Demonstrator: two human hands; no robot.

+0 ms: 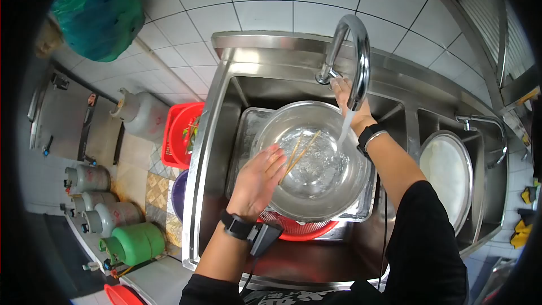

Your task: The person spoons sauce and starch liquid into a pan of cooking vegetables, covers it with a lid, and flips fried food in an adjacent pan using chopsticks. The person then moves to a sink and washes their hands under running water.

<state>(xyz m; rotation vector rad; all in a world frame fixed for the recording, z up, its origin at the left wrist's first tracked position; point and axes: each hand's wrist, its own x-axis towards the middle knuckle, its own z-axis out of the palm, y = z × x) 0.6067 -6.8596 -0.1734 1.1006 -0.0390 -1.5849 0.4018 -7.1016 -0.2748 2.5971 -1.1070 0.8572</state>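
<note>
A wide steel basin (265, 135) of water sits in the sink. Two thin wooden chopsticks (307, 148) slant over it, their near ends meeting at the fingers of my left hand (257, 182). Those fingers are close together around the near ends; the thumb is mostly hidden. Behind the curved faucet (364, 62), my right hand (345, 93) reaches up with its fingertips on the faucet handle (334, 73). Water runs from the spout into the basin's right side. Beneath the basin are a metal tray (240, 141) and a red colander (299, 229).
A second sink bowl (480, 192) at right holds a round pan (446, 164) and has another faucet (499, 130). Left of the sink stand red baskets (176, 135), a purple tub (179, 195) and several gas cylinders (138, 243). A green bag (99, 14) hangs upper left.
</note>
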